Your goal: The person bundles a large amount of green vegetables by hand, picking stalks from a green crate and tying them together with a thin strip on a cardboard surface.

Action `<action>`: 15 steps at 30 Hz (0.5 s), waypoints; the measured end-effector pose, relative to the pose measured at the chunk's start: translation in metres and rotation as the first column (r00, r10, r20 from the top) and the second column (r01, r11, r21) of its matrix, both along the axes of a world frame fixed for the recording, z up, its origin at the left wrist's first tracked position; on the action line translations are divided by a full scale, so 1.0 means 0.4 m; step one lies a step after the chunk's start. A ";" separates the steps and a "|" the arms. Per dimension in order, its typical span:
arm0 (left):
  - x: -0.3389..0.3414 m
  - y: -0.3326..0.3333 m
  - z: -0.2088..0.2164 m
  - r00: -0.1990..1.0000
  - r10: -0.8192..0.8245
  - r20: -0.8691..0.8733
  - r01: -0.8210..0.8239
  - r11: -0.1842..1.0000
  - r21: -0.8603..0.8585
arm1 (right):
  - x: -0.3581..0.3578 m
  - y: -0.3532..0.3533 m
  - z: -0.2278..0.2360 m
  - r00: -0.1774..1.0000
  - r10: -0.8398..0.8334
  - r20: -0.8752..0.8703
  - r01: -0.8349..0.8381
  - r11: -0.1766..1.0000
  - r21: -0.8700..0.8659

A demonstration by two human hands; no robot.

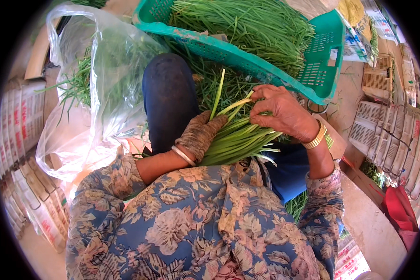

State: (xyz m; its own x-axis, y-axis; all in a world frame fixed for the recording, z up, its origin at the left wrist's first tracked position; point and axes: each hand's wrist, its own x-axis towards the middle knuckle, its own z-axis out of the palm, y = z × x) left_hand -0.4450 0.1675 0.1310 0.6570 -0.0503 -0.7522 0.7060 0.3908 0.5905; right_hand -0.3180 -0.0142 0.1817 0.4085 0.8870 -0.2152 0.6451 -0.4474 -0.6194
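My left hand [199, 134], soiled and wearing a white bangle, is closed around a bundle of long green chive stalks [235, 137] lying across my lap. My right hand [283, 112], with a gold watch on the wrist, pinches a few pale stalk ends at the top of the same bundle. One stalk sticks up between the two hands. My knee in dark trousers [169, 95] rises just left of the bundle.
A teal plastic crate [319, 70] heaped with more green stalks sits ahead. A clear plastic bag [102, 88] holding greens lies at the left. Stacked cardboard [18, 121] is far left; pale plastic crates [382, 126] and a red bag [399, 207] are at right.
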 end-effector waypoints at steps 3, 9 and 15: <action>0.005 0.010 0.008 0.995 -0.089 0.033 0.089 0.996 0.016 | -0.003 -0.011 -0.013 0.997 -0.019 -0.070 0.028 0.992 0.125; 0.004 0.009 0.012 0.993 -0.100 0.066 0.098 0.994 0.042 | 0.011 -0.099 -0.055 0.799 -0.363 -0.479 0.454 0.887 0.087; 0.003 0.009 0.003 0.993 -0.111 0.028 0.109 0.993 0.037 | -0.007 -0.179 -0.146 0.747 -0.460 -0.480 0.568 0.816 0.103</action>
